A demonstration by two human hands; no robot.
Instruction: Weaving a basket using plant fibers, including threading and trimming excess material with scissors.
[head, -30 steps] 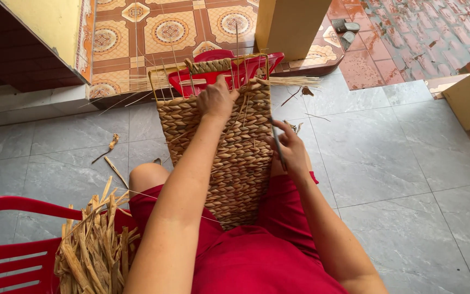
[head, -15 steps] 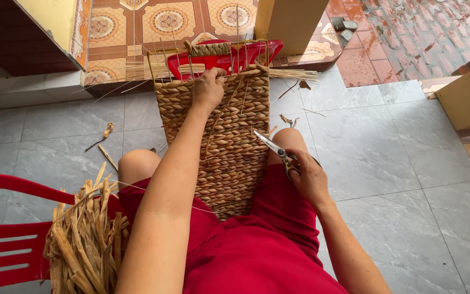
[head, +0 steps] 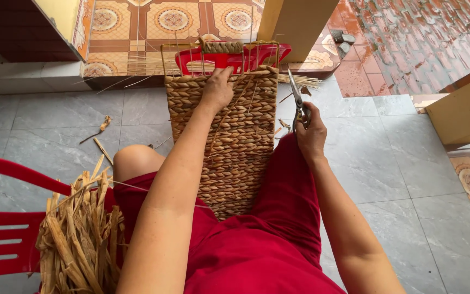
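Note:
A woven straw mat (head: 235, 147) on a wire frame runs from my lap to a red plastic chair (head: 229, 57) in front of me. My left hand (head: 217, 89) presses flat on the mat near its far end. Just off the mat's right edge, my right hand (head: 310, 136) grips a pair of metal scissors (head: 297, 98), blades pointing up toward loose straw ends (head: 300, 81) sticking out at the mat's top right corner. I sit with red trousers (head: 278, 218) under the mat.
A bundle of dried straw (head: 80, 234) lies on a red chair (head: 6, 218) at my left. Straw scraps (head: 103, 125) dot the grey tiled floor. A yellow pillar (head: 295, 27) stands ahead, a cardboard box (head: 463, 109) at right.
My right hand picked up the scissors from my right leg and lifted them toward the mat's upper right corner. My left hand stayed on the mat's far end.

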